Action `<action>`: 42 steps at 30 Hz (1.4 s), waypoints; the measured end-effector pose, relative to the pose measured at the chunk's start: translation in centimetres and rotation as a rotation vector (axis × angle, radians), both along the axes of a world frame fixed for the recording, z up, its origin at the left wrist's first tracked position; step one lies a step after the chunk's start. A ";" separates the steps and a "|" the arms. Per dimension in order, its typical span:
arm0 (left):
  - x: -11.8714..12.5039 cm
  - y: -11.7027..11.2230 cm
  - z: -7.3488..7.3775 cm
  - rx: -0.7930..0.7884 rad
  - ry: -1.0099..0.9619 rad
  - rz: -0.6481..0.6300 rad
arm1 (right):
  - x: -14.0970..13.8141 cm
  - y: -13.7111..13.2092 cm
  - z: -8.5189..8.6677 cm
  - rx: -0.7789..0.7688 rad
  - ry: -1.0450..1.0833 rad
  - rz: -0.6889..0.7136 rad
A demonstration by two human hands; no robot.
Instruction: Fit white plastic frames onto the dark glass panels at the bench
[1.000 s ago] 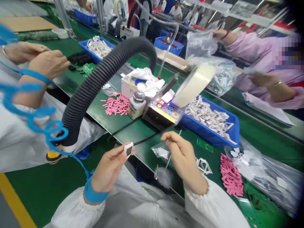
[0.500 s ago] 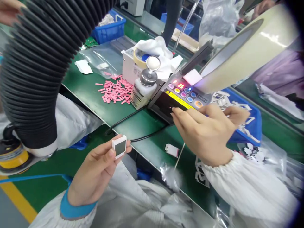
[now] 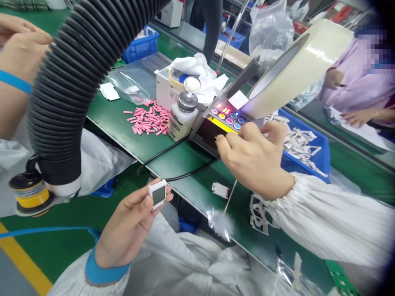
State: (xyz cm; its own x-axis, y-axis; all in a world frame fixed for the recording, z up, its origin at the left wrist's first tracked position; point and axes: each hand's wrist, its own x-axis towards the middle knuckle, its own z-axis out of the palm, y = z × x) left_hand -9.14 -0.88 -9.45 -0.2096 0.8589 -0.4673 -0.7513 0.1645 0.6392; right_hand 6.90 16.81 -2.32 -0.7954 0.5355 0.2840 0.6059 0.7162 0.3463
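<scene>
My left hand, a blue band at its wrist, grips a small white square-framed part with a dark grey screen-like face, over the table's front edge. My right hand is at the dark front of an automatic tape dispenser with a red lit display and coloured buttons. Its thumb and fingers are drawn together there; whatever they pinch is hidden. A big roll of clear tape stands upright on the dispenser. On the table between my hands lies another small white part with a pink edge.
A pump bottle and a pile of pink strips stand left of the dispenser. A blue bin of white pieces lies behind my right hand. A black ribbed hose hangs at left. Co-workers' hands show at left and far right.
The view has shifted slightly, bringing more of the co-workers' hands into sight. My left hand still grips the white part, and my right hand stays at the dispenser's front.
</scene>
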 end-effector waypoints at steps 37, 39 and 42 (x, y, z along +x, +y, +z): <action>0.7 -0.1 0.6 -0.111 -0.030 0.026 | 3.5 -2.1 0.3 0.047 0.056 0.055; 0.9 -0.1 0.7 -0.114 -0.031 0.009 | 2.7 -1.3 0.0 -0.029 0.103 0.010; 0.9 -0.1 0.7 -0.104 -0.030 0.015 | 1.8 -0.4 -0.3 -0.099 0.151 0.018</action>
